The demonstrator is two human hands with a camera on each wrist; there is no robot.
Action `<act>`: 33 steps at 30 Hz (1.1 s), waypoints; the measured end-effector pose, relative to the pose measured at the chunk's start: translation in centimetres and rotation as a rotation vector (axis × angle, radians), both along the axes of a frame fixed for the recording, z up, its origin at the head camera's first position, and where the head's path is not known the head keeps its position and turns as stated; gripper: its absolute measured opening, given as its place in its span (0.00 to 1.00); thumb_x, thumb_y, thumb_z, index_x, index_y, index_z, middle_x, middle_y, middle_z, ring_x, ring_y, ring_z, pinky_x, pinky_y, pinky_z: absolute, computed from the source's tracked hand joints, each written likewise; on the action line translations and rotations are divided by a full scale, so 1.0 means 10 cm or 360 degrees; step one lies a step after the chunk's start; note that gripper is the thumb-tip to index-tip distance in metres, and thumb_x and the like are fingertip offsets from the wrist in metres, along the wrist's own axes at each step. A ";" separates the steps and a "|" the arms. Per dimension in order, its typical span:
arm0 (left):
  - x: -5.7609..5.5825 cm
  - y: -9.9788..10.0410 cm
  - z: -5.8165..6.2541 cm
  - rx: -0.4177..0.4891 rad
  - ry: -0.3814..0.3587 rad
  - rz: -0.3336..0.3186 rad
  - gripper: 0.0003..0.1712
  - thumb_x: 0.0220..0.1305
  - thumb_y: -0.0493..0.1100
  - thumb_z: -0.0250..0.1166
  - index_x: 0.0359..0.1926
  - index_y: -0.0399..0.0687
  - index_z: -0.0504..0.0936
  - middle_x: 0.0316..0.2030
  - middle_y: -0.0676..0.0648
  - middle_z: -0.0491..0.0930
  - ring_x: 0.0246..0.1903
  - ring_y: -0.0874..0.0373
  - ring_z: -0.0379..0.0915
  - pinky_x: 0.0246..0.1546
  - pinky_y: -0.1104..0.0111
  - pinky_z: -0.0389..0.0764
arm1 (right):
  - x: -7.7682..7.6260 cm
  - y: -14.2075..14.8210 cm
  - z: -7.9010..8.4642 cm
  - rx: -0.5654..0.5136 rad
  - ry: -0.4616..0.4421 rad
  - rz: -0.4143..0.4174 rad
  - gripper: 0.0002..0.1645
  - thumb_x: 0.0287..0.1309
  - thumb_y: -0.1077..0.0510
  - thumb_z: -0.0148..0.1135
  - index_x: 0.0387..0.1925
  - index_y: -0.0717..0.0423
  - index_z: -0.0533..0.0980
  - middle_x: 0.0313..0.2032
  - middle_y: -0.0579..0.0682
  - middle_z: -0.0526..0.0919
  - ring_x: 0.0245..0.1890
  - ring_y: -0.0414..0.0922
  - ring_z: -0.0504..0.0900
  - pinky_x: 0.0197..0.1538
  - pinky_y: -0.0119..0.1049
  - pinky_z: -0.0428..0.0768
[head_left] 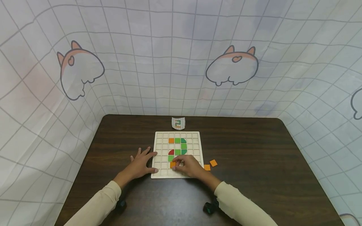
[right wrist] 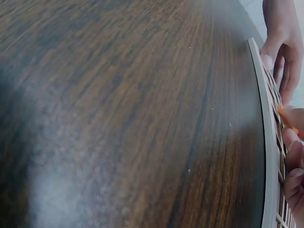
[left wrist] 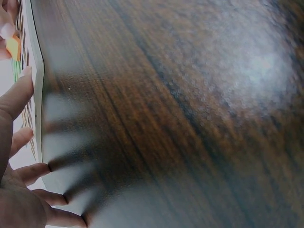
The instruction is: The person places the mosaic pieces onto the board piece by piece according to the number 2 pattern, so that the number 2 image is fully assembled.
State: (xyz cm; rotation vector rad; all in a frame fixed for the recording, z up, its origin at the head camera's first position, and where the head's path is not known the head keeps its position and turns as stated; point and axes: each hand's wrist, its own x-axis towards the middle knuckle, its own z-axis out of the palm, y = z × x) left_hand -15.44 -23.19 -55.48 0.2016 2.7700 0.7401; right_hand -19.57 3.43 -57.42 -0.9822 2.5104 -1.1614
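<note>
A pale square grid board point(head_left: 162, 175) lies on the dark table, holding orange, green and red tiles in its cells. My right hand point(head_left: 190, 166) pinches an orange square tile point(head_left: 172, 164) between thumb and fingers, over a cell below a light green tile point(head_left: 171, 158). In the right wrist view that orange tile point(right wrist: 287, 119) stands tilted at the fingertips. My left hand point(head_left: 140, 164) is spread at the board's left side, thumb and index finger touching its edge. In the left wrist view the other left fingers point(left wrist: 35, 172) reach down to the table.
Two loose orange tiles point(head_left: 213, 163) lie on the table just right of the board. A small printed card point(head_left: 178, 123) with a coloured pattern sits behind it. White patterned cloth point(head_left: 181, 62) surrounds the table's back and sides.
</note>
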 end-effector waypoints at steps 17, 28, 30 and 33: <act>0.01 0.00 0.00 0.0005 0.0018 -0.0014 0.47 0.56 0.61 0.74 0.73 0.53 0.68 0.77 0.35 0.52 0.74 0.22 0.37 0.59 0.20 0.45 | 0.05 -0.07 0.05 0.0184 0.0157 -0.0067 0.12 0.58 0.53 0.73 0.44 0.49 0.85 0.28 0.37 0.82 0.26 0.32 0.72 0.33 0.28 0.72; 0.00 -0.01 -0.02 0.0001 0.0004 -0.0016 0.47 0.56 0.62 0.74 0.73 0.54 0.68 0.77 0.35 0.52 0.74 0.23 0.36 0.59 0.20 0.44 | 0.03 -0.08 0.04 0.0188 0.0135 -0.0087 0.10 0.59 0.52 0.72 0.42 0.48 0.86 0.28 0.37 0.82 0.29 0.32 0.75 0.36 0.29 0.74; 0.00 -0.01 -0.02 0.0005 0.0000 -0.0020 0.47 0.56 0.62 0.74 0.73 0.54 0.68 0.78 0.35 0.51 0.74 0.23 0.35 0.59 0.20 0.44 | 0.04 -0.08 0.05 0.0183 0.0127 -0.0096 0.10 0.59 0.53 0.72 0.42 0.48 0.86 0.28 0.37 0.82 0.29 0.33 0.76 0.36 0.29 0.74; 0.01 -0.01 -0.01 0.0014 0.0002 -0.0029 0.47 0.56 0.62 0.74 0.73 0.54 0.68 0.78 0.35 0.51 0.74 0.22 0.35 0.59 0.20 0.44 | 0.04 -0.09 0.05 0.0174 0.0130 -0.0105 0.10 0.58 0.53 0.72 0.42 0.49 0.86 0.27 0.37 0.82 0.29 0.33 0.76 0.35 0.29 0.74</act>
